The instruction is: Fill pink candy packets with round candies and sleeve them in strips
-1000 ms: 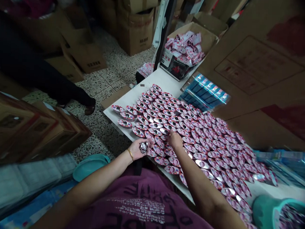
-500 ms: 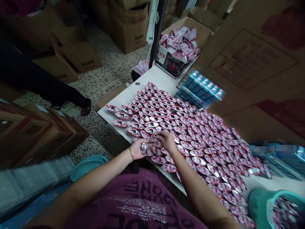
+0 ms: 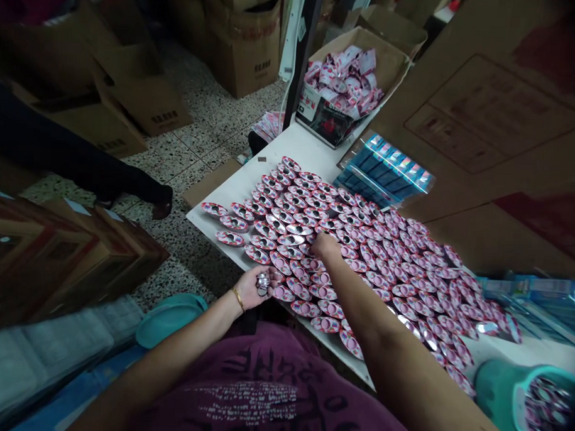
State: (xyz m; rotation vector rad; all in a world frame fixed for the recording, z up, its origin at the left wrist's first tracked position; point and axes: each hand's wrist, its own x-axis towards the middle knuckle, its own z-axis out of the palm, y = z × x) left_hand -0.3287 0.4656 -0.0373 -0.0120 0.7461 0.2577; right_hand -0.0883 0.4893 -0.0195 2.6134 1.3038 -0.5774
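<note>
Several pink oval cards [image 3: 361,256] lie in overlapping rows on a white table [image 3: 304,147]. My left hand [image 3: 254,286] rests palm up at the table's near edge and cups a small heap of shiny metal pieces [image 3: 262,282]. My right hand [image 3: 325,244] reaches into the rows, fingers bent down onto one card; what its fingertips pinch is hidden. A gold bangle [image 3: 238,297] circles my left wrist.
A cardboard box of pink packets [image 3: 348,85] stands at the table's far end, blue packs [image 3: 383,172] beside it. A teal tub [image 3: 521,400] sits at lower right, a teal lid [image 3: 171,312] at lower left. Cartons ring the floor; another person's leg [image 3: 105,171] stands left.
My right hand went back to the left palm, then reached forward again to a card farther into the rows. The left hand stayed at the table edge with the metal pieces.
</note>
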